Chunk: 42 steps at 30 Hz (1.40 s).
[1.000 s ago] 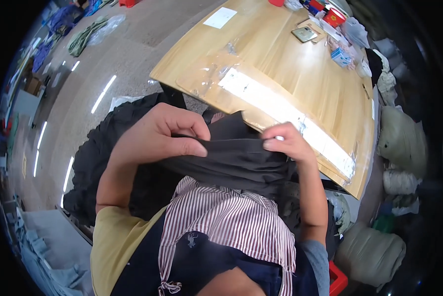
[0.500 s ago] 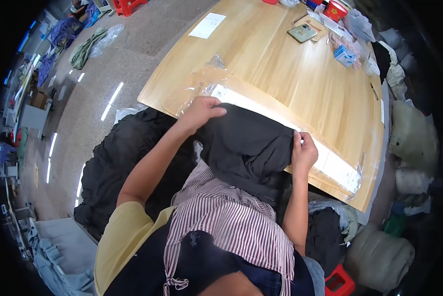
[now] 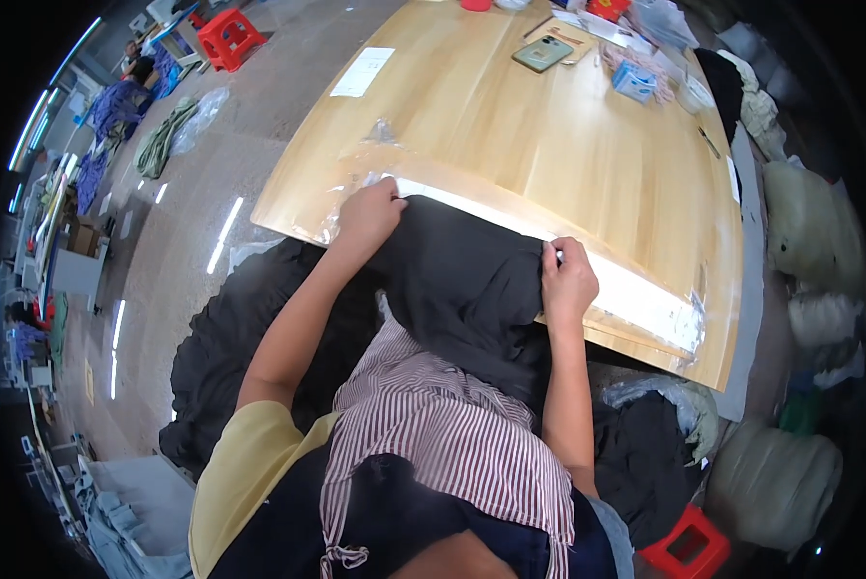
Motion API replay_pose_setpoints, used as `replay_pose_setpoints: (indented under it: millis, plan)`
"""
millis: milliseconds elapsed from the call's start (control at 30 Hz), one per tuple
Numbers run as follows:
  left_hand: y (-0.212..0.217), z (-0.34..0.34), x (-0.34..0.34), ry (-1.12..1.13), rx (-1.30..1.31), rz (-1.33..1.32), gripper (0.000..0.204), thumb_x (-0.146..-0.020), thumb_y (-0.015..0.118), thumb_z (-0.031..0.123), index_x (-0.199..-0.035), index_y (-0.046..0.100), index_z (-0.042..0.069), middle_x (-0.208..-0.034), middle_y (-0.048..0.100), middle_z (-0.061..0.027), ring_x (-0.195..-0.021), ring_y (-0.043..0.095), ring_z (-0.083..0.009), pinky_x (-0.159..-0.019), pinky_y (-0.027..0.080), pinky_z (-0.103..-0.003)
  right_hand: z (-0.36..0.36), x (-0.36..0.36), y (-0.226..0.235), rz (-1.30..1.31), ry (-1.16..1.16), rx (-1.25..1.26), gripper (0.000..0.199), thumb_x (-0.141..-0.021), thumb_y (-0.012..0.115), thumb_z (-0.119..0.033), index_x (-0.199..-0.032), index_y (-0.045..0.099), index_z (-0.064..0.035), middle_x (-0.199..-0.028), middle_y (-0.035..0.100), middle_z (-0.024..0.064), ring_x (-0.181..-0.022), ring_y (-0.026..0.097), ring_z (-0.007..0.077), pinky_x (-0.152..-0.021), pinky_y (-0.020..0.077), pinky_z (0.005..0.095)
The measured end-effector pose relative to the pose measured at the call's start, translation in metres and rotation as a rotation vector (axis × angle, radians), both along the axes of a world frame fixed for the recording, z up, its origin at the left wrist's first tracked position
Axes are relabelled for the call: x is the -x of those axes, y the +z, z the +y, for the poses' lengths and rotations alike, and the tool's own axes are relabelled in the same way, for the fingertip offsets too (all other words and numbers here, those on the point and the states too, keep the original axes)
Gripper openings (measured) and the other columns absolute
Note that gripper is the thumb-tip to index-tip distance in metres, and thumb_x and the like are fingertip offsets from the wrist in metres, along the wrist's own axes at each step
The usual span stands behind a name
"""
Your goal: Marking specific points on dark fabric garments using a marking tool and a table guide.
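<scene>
A piece of black cloth, perhaps part of a garment, is stretched between my hands at the table's near edge. My left hand pinches its upper left corner. At the upper right corner, the fingers of my right hand are closed on the same cloth. Its top edge lies along a long white strip fixed to the wooden table under clear film. The lower part sags in folds over the table edge, against my striped apron.
A heap of black cloth bulges at my left; another dark pile lies at my right beside a red stool. On the table are a phone, a blue-white packet, a pen and a paper sheet.
The view has shifted, so the table sits farther left. Both hands keep hold of the black cloth; the left fingers are more curled at its corner.
</scene>
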<state>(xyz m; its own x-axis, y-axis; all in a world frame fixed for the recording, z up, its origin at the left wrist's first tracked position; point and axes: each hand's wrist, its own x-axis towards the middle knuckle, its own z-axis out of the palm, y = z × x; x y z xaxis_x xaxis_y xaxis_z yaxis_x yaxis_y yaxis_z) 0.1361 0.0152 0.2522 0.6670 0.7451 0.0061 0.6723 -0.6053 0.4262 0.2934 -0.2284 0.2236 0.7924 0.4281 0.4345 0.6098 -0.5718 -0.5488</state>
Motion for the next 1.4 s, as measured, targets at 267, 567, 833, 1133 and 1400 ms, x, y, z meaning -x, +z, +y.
replay_pose_setpoints:
  millis: [267,567,833,1133,1400]
  plan:
    - [-0.014,-0.124,-0.023,-0.786,-0.226,-0.342,0.043,-0.081,0.069,0.026,-0.115,0.057,0.004,-0.13,0.05,-0.0171,-0.126,0.044,-0.0352,-0.103,0.036,-0.051,0.0,-0.002,-0.002,-0.032,0.035,-0.008,0.011,-0.083,0.067,-0.019,-0.082,0.06,-0.0104,-0.081,0.062,0.0063,-0.067,0.061,0.0306,-0.057,0.0477,0.0392]
    - [-0.029,-0.13,-0.025,-0.718,-0.155,-0.339,0.055,-0.083,0.068,0.028,-0.129,0.052,0.003,-0.14,0.046,-0.0169,-0.132,0.04,-0.0368,-0.107,0.032,-0.053,-0.001,0.0,0.022,0.262,0.038,-0.204,0.009,-0.091,0.061,-0.014,-0.09,0.063,-0.0053,-0.081,0.06,0.0094,-0.072,0.06,0.02,-0.064,0.0462,0.0306]
    - [-0.028,-0.129,-0.028,-0.659,-0.154,-0.25,0.052,-0.085,0.065,0.036,-0.127,0.057,0.008,-0.141,0.046,-0.0132,-0.137,0.031,-0.0395,-0.108,0.024,-0.064,0.028,0.0,0.018,0.681,0.318,-0.323,0.021,-0.099,0.054,-0.018,-0.093,0.064,-0.0004,-0.079,0.059,-0.0012,-0.072,0.049,0.0057,-0.066,0.0406,0.0204]
    - [-0.034,-0.127,-0.027,-0.647,-0.14,-0.298,0.051,-0.085,0.064,0.036,-0.128,0.058,0.01,-0.141,0.046,-0.0116,-0.135,0.03,-0.0472,-0.105,0.022,-0.07,0.036,0.004,0.017,0.596,0.352,-0.063,0.015,-0.089,0.062,-0.012,-0.101,0.067,-0.0046,-0.085,0.066,0.0045,-0.069,0.058,0.0122,-0.065,0.0468,0.0265]
    - [-0.037,-0.128,-0.028,-0.64,-0.155,-0.337,0.043,-0.084,0.064,0.036,-0.12,0.064,0.01,-0.136,0.05,-0.0121,-0.134,0.031,-0.0474,-0.105,0.023,-0.07,0.04,0.009,0.02,0.403,0.298,0.085,0.014,-0.087,0.063,-0.016,-0.097,0.068,-0.0087,-0.094,0.065,0.0104,-0.079,0.065,0.0294,-0.071,0.0496,0.0367]
